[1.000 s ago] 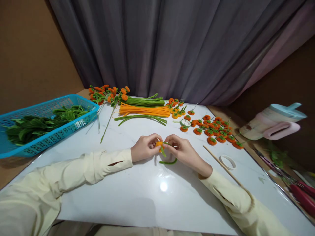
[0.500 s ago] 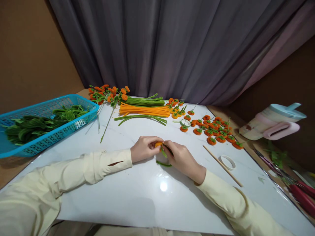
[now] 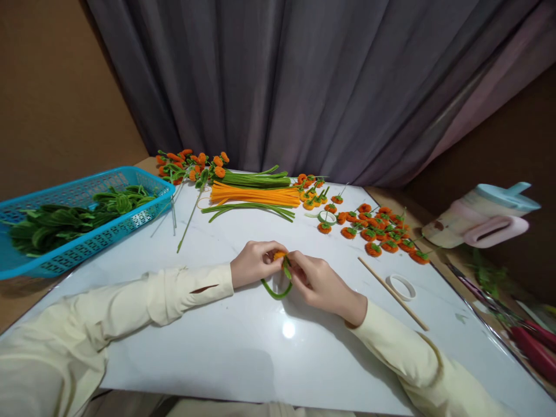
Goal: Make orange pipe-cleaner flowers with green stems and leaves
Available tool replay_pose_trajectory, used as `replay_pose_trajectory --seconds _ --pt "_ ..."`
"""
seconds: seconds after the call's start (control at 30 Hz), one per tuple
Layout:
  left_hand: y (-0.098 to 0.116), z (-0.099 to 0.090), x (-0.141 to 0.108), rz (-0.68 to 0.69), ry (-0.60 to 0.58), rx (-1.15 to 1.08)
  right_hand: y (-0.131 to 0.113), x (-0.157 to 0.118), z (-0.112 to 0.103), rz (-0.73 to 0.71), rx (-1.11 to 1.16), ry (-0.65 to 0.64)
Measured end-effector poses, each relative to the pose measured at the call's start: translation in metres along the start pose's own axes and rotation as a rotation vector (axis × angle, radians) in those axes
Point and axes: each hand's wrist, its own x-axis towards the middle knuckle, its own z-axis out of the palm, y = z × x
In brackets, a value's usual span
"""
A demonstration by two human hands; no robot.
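My left hand (image 3: 256, 263) is closed in a pinch around a small orange pipe-cleaner piece (image 3: 279, 255), most of it covered by the fingers. A green pipe cleaner (image 3: 277, 296) hangs below it in a curved loop over the white table. My right hand (image 3: 319, 281) pinches the green pipe cleaner close beside the orange piece. The fingertips of both hands nearly meet, and just where the green strand joins the orange piece is hard to see.
Behind my hands lie bundles of orange pipe cleaners (image 3: 256, 194) and green pipe cleaners (image 3: 260, 180). Several finished orange pieces (image 3: 373, 231) spread to the right, near a wooden stick (image 3: 393, 293) and a tape roll (image 3: 402, 286). A blue basket (image 3: 99, 231) stands left, a lidded cup (image 3: 478, 214) right.
The green pipe cleaner now hangs as a wider loop, lower and further left. My right hand has shifted slightly right and turned a little; my left hand has stayed in place.
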Motion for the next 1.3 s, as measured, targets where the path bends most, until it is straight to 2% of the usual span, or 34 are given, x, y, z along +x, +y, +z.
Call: replay_pose_trajectory --seconds 0.2,0.6,0.8,0.93,1.1,1.2,1.3 --pt "-0.002 0.001 0.001 -0.051 -0.005 -0.037 0.006 0.001 -0.006 -0.037 -0.052 -0.076" --pt "0.0 0.001 0.001 -0.045 -0.023 -0.065 0.014 0.001 -0.008 0.016 -0.039 -0.025" --pt "0.003 0.0 0.001 -0.035 -0.015 -0.051 0.007 0.004 -0.007 0.13 0.138 0.023" --pt "0.006 -0.001 0.001 -0.075 -0.003 -0.045 0.006 0.007 -0.007 0.192 0.268 0.065" --pt "0.002 -0.002 0.004 -0.187 -0.034 -0.379 0.008 0.006 -0.01 0.176 0.235 0.111" --pt "0.002 -0.003 0.007 -0.359 -0.075 -0.553 0.007 0.005 -0.011 0.108 0.204 0.111" --pt "0.006 -0.006 0.01 -0.513 -0.171 -0.736 0.007 0.004 -0.011 0.06 0.186 0.107"
